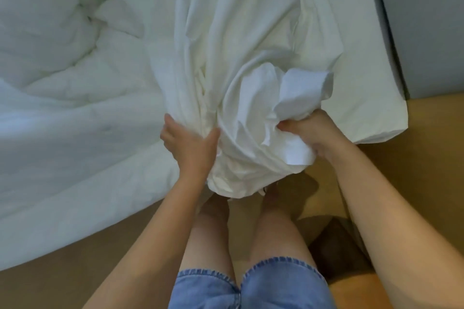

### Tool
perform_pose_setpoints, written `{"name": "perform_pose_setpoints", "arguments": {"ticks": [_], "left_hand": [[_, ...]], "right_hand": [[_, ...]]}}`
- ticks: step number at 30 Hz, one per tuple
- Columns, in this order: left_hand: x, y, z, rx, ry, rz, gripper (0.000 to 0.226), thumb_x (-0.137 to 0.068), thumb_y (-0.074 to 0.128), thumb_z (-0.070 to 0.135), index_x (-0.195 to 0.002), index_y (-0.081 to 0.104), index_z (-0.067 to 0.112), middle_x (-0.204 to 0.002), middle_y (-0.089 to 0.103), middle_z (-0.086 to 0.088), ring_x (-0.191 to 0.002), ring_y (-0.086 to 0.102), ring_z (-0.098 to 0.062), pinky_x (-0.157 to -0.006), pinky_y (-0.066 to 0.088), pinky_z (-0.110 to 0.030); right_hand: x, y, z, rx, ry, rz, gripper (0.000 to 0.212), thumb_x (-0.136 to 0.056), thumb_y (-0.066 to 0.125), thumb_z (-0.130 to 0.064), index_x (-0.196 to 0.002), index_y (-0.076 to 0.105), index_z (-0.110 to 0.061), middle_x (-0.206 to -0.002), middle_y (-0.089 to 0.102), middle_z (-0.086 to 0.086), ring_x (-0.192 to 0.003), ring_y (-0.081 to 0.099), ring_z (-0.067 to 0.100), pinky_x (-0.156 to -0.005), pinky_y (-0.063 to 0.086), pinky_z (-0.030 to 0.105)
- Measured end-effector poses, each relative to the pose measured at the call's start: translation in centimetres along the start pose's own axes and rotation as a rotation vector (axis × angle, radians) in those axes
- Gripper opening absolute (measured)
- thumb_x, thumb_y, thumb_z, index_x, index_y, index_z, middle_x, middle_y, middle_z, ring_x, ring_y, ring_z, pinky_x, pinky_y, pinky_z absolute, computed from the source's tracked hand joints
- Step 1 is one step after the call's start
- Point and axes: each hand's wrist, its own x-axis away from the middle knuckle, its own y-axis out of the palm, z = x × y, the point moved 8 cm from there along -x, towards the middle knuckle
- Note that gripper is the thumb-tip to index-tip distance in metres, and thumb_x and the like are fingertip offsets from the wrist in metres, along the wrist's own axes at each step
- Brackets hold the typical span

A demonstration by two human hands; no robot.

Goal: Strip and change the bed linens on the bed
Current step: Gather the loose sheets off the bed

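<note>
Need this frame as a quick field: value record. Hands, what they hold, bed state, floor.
left hand: left hand closed on the gathered white sheet
right hand: right hand closed on a bunched end of the same sheet
sheet: pulled off toward the bed edge, lower bunch hanging over the person's feet
duvet: rumpled duvet lies on the bed's left part
mattress: mattress corner shows at right
floor: tan floor

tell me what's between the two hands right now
A bunched wad of white sheet fills the stretch between the left hand and the right hand; both grip it, as the head view shows.
</note>
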Motion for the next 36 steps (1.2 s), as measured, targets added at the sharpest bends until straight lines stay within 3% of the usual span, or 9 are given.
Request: {"name": "perform_pose_setpoints", "arguments": {"ticks": [4, 6, 8, 14, 20, 24, 29, 33, 36], "left_hand": [[2.0, 1.7, 5.8, -0.087, 0.377, -0.124, 0.080, -0.078, 0.066, 0.056, -0.140, 0.037, 0.014, -0.139, 0.036, -0.006, -0.129, 0.031, -0.019, -0.105, 0.021, -0.029], [2.3, 4.2, 7.3, -0.027, 0.320, -0.321, 0.047, -0.083, 0.059, 0.057, -0.107, 0.059, 0.017, -0.104, 0.057, 0.007, -0.095, 0.053, -0.002, -0.085, 0.038, -0.021], [2.1, 6.0, 8.4, -0.023, 0.281, -0.364, 0.037, -0.091, 0.052, 0.049, -0.072, 0.049, 0.018, -0.068, 0.049, 0.009, -0.060, 0.048, -0.005, -0.059, 0.034, -0.023], [1.3, 2.4, 7.8, -0.093, 0.451, -0.165, 0.043, -0.098, 0.039, 0.028, -0.056, 0.033, 0.020, -0.054, 0.039, 0.006, -0.051, 0.038, -0.011, -0.049, 0.029, -0.018], [3.1, 0.9, -1.9, -0.483, 0.174, -0.258, 0.041, -0.099, 0.037, 0.024, -0.060, 0.041, 0.013, -0.062, 0.046, -0.001, -0.067, 0.048, -0.025, -0.054, 0.027, -0.031], [0.4, 1.6, 3.7, -0.599, 0.245, -0.164, 0.019, -0.085, 0.053, 0.022, -0.100, 0.047, 0.013, -0.090, 0.046, -0.001, -0.080, 0.046, -0.020, -0.064, 0.033, -0.030], [0.3, 5.3, 10.8, -0.422, 0.415, -0.168, 0.048, -0.090, 0.054, 0.040, -0.123, 0.045, 0.007, -0.116, 0.054, -0.011, -0.105, 0.053, -0.032, -0.079, 0.037, -0.034], [1.0, 7.9, 10.7, -0.366, 0.408, -0.235, 0.025, -0.100, 0.039, 0.028, -0.087, 0.044, 0.007, -0.077, 0.052, -0.006, -0.070, 0.050, -0.028, -0.061, 0.031, -0.032], [1.4, 6.8, 10.0, -0.361, 0.440, -0.197, 0.037, -0.100, 0.035, 0.025, -0.064, 0.030, 0.016, -0.060, 0.040, 0.001, -0.053, 0.036, -0.016, -0.048, 0.022, -0.030]], "right_hand": [[1.7, 0.5, 0.0, 0.027, -0.020, 0.113, 0.054, -0.068, 0.078, -0.042, -0.111, 0.059, -0.017, -0.100, 0.067, 0.000, -0.096, 0.062, 0.020, -0.086, 0.052, 0.041], [2.3, 0.5, -0.1, 0.040, -0.022, 0.162, 0.060, -0.065, 0.078, -0.048, -0.112, 0.058, -0.016, -0.101, 0.066, 0.002, -0.096, 0.062, 0.022, -0.089, 0.051, 0.046], [2.9, 0.8, -0.3, 0.040, -0.036, 0.194, 0.071, -0.062, 0.080, -0.051, -0.118, 0.056, -0.015, -0.106, 0.065, 0.002, -0.100, 0.060, 0.022, -0.091, 0.050, 0.045], [4.0, -3.2, 1.0, -0.269, -0.069, 0.260, 0.052, -0.054, 0.083, -0.050, -0.094, 0.069, -0.018, -0.086, 0.074, -0.004, -0.084, 0.070, 0.017, -0.065, 0.056, 0.029], [3.7, -2.9, 7.7, -0.258, 0.128, 0.241, 0.044, -0.063, 0.084, -0.039, -0.099, 0.066, -0.021, -0.088, 0.071, -0.006, -0.079, 0.067, 0.010, -0.061, 0.052, 0.025], [3.0, -3.5, 6.8, -0.206, 0.046, 0.192, 0.032, -0.065, 0.083, -0.040, -0.086, 0.064, -0.026, -0.073, 0.072, -0.012, -0.068, 0.068, 0.003, -0.044, 0.047, 0.013], [2.7, -3.1, 5.4, 0.087, -0.007, -0.065, 0.056, -0.061, 0.078, -0.054, -0.110, 0.058, -0.034, -0.104, 0.064, -0.011, -0.096, 0.061, 0.009, -0.071, 0.050, 0.024], [1.7, -5.9, 3.2, 0.383, 0.013, 0.102, 0.118, -0.049, 0.069, -0.076, -0.143, 0.028, -0.017, -0.138, 0.039, 0.006, -0.124, 0.041, 0.028, -0.099, 0.041, 0.044], [1.0, -5.9, -0.5, 0.288, -0.147, 0.265, 0.105, -0.065, 0.061, -0.075, -0.144, 0.024, -0.016, -0.140, 0.037, 0.006, -0.128, 0.038, 0.027, -0.099, 0.036, 0.039]]}}
